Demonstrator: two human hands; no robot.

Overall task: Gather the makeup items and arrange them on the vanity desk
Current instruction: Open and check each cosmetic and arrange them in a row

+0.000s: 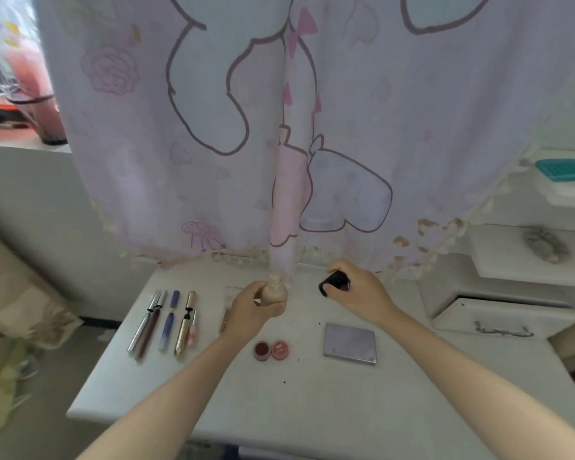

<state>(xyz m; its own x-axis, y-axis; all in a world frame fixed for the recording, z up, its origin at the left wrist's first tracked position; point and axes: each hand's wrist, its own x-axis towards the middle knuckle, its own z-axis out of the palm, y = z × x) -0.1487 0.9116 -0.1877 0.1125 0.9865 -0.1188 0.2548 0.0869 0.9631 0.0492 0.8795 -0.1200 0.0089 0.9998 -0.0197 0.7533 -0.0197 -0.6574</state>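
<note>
On table [279, 403], far edge, both hands working side by side under the hem of a cartoon-print curtain [233, 127].

Item 1. Left hand [247, 312]: forearm reaching forward from the lower left, wrist straight, fingers curled around a beige bottle [274, 297] that stands upright on the table, its narrow neck touching the curtain hem. Grip closed around the bottle's body.

Item 2. Right hand [359, 293]: forearm entering from the lower right, wrist bent slightly inward, thumb and fingers wrapped around a small black container [335, 283] held just above the table. Whether it touches the surface cannot be told.

Item 3. Left of the left hand: 4 pen-shaped applicators [164, 322] laid roughly parallel, ends pointing away from the person; 2 silver-and-dark, 1 blue, 1 gold with a slim pink tube touching its side.

Item 4. Just beside the left hand's wrist, partly hidden by it: a pinkish tube [224, 322], kind unclear.

Item 5. Nearer the person than the left hand, between the 2 forearms: 2 small round red pots [271, 350], touching each other.

Item 6. Below the right hand, just beside the right forearm: a flat grey rectangular palette [350, 343], closed, lying flat.

Item 7. Right of the right hand: white drawer unit [498, 313], 1 drawer slightly open.
</note>
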